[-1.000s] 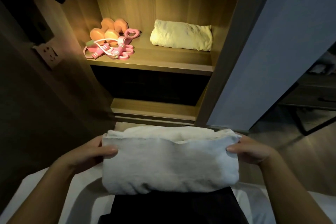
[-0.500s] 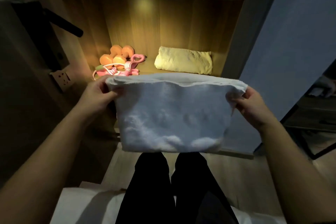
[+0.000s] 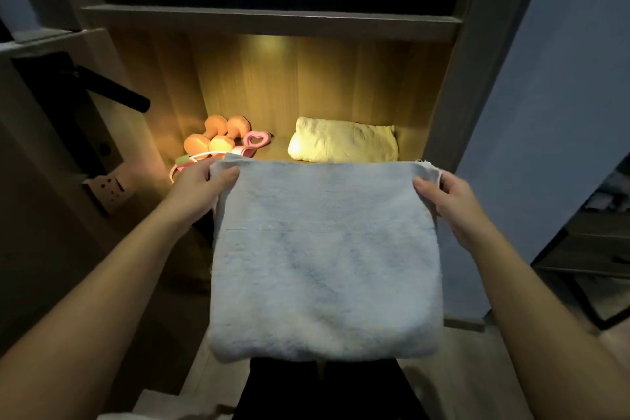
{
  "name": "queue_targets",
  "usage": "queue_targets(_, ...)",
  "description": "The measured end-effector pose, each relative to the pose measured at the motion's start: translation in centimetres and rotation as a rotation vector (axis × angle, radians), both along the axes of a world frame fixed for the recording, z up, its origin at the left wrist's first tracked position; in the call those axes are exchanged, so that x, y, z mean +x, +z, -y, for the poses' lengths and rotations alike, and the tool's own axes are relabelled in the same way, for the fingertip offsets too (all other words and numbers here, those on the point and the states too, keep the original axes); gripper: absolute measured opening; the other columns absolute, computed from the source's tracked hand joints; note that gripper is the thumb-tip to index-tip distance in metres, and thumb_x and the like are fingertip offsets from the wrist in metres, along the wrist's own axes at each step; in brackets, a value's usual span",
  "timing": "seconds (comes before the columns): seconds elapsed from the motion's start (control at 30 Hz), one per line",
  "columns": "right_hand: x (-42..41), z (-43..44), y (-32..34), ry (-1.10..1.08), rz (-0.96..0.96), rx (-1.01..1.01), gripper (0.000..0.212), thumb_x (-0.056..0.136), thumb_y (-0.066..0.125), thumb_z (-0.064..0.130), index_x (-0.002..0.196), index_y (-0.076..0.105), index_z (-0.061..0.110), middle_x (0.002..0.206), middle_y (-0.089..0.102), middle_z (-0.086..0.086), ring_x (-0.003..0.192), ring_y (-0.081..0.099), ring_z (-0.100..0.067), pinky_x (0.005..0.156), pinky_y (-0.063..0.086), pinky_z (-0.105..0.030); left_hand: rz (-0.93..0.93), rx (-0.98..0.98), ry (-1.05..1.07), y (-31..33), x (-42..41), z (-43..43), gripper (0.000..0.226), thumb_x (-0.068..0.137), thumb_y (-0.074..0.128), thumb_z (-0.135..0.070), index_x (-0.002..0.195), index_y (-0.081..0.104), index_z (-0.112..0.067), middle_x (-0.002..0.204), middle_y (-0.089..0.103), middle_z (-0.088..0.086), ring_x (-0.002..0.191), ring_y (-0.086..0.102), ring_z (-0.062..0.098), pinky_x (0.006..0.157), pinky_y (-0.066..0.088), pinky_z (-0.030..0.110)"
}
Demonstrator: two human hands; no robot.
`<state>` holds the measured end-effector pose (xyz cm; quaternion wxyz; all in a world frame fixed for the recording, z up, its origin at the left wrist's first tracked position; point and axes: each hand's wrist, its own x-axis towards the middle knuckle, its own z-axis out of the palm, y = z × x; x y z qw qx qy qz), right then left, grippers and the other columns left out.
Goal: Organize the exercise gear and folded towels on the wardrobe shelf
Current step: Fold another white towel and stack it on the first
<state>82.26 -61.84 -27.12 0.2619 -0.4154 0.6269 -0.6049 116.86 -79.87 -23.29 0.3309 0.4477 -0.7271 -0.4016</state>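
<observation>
Head view: lit shelf (image 3: pixel 279 149), prob. wood; yellow towel (image 3: pixel 344 145); L hand (image 3: pixel 201 186), R hand (image 3: pixel 450 198) pinch white towel (image 3: pixel 324 259).

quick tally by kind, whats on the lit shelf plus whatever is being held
Towels: 2, a white terry towel held by the left hand and right hand, and a folded yellow towel
Orange dumbbells: 2
Pink heart-shaped grip ring: 1
Pink and white skipping rope, partly hidden: 1
Total: 6

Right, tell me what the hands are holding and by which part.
Both hold the white towel by its top corners: the left hand pinches the upper left corner, the right hand the upper right, and the rest hangs down.
</observation>
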Motion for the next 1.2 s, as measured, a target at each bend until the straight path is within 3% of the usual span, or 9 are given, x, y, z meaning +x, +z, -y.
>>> queue_targets(0.17,-1.1,1.4,1.2,-0.014,-0.083,0.058,0.009,0.087,0.073,0.021,0.094,0.069,0.025,0.089,0.075,0.004,0.082,0.071,-0.011,0.072,0.058,-0.027,0.096,-0.062,0.000,1.3,-1.2,1.8,0.020,0.093,0.062,-0.032,0.105,0.064,-0.016,0.099,0.065,0.003,0.092,0.062,0.020,0.077,0.053,0.038)
queue_targets(0.37,-1.4,-3.7,0.7,0.265,-0.376,0.232,0.018,0.079,0.079,0.010,0.090,0.065,0.013,0.084,0.068,0.001,0.077,0.061,-0.005,0.066,0.048,-0.019,0.403,-0.242,-0.365,0.4,3.4,-0.5,0.024,0.077,0.080,-0.011,0.089,0.067,-0.027,0.086,0.067,-0.010,0.081,0.063,0.007,0.068,0.050,0.023)
queue_targets(0.5,1.3,-7.6,-3.3,0.424,-0.574,0.437,0.024,0.078,0.077,0.012,0.088,0.059,0.023,0.083,0.065,0.010,0.073,0.058,-0.004,0.064,0.044,-0.023,0.579,-0.311,-0.520,-5.8,5.9,-6.0,0.026,0.074,0.082,-0.024,0.083,0.059,-0.031,0.083,0.060,-0.015,0.078,0.059,0.003,0.061,0.048,0.020)
queue_targets(0.67,6.0,-12.7,-11.1,0.663,-0.809,0.807,0.032,0.074,0.073,0.020,0.084,0.045,0.031,0.087,0.055,0.009,0.080,0.052,-0.015,0.066,0.042,-0.028,0.906,-0.314,-0.702,-14.9,8.4,-13.4,0.022,0.076,0.067,-0.035,0.086,0.047,-0.030,0.091,0.049,-0.013,0.085,0.051,0.010,0.072,0.045,0.026)
queue_targets(0.87,8.1,-16.0,-10.0,0.775,-0.810,0.890,0.027,0.076,0.070,0.022,0.081,0.047,0.033,0.085,0.051,0.012,0.075,0.045,-0.009,0.065,0.037,-0.027,0.954,-0.344,-0.798,-13.9,10.7,-16.7,0.018,0.080,0.062,-0.042,0.079,0.044,-0.037,0.081,0.048,-0.018,0.080,0.050,0.003,0.069,0.046,0.022)
queue_targets(0.97,10.2,-17.2,-8.4,0.992,-0.864,1.129,0.028,0.076,0.075,0.035,0.091,0.051,0.031,0.085,0.053,0.014,0.073,0.047,-0.005,0.065,0.039,-0.025,1.128,-0.206,-0.937,-12.8,11.5,-18.9,0.021,0.078,0.064,-0.048,0.085,0.046,-0.040,0.087,0.053,-0.018,0.081,0.051,0.001,0.070,0.047,0.022)
queue_targets(1.03,11.5,-17.4,-7.0,1.034,-0.722,1.323,0.041,0.075,0.077,0.052,0.104,0.056,0.031,0.084,0.058,0.017,0.067,0.054,0.003,0.061,0.043,-0.017,1.202,0.129,-1.023,-11.8,11.1,-20.3,0.030,0.073,0.071,-0.049,0.087,0.045,-0.041,0.092,0.057,-0.015,0.080,0.052,0.005,0.068,0.045,0.024)
queue_targets(1.1,11.7,-16.2,-5.9,0.956,-0.570,1.282,0.051,0.076,0.070,0.063,0.111,0.060,0.027,0.095,0.066,0.014,0.078,0.062,0.002,0.071,0.051,-0.018,1.145,0.375,-1.018,-10.5,10.1,-19.8,0.031,0.077,0.074,-0.044,0.095,0.050,-0.039,0.099,0.061,-0.008,0.086,0.057,0.012,0.074,0.050,0.029)
queue_targets(1.2,11.9,-12.7,-6.6,0.667,-0.668,0.977,0.048,0.088,0.057,0.061,0.103,0.065,0.016,0.101,0.070,0.000,0.092,0.065,-0.016,0.090,0.052,-0.034,0.895,0.136,-0.825,-9.9,7.5,-17.7,0.008,0.091,0.063,-0.035,0.095,0.059,-0.029,0.094,0.063,-0.006,0.088,0.060,0.016,0.081,0.052,0.033)
